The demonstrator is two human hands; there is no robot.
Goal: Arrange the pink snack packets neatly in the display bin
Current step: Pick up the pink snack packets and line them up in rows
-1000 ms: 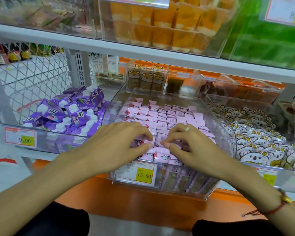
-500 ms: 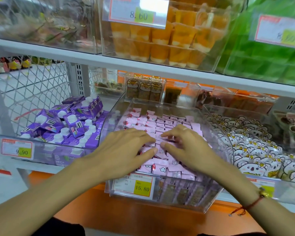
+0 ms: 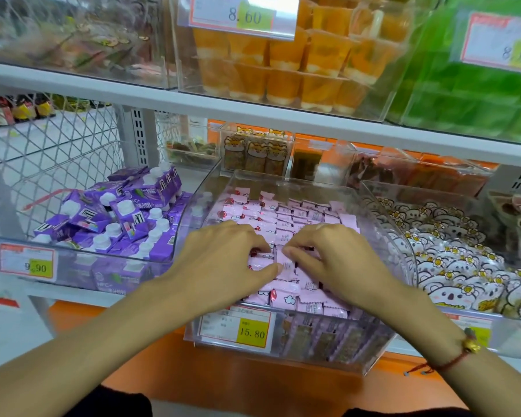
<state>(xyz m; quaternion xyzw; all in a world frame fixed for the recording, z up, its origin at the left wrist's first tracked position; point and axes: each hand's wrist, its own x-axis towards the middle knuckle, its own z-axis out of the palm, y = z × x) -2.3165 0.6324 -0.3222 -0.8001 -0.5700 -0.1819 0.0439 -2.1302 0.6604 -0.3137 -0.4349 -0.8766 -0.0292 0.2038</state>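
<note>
A shop shelf (image 3: 193, 102) lined with clear tubs. Nearest, a clear display bin (image 3: 382, 224) holds pink snack packets (image 3: 286, 296) — both hands rest on them at its front. The left hand (image 3: 220, 263) and right hand (image 3: 334, 260) curl their fingers, pinching packets between them. Further left sit purple cartons (image 3: 124, 215); above, orange cups (image 3: 286, 64).

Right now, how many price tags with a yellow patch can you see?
5: the 8.60 tag top centre, another tag top right, 9.90 tag on the purple-carton bin, 15.80 tag on the pink-packet bin, and one partly hidden by the right wrist.
</note>
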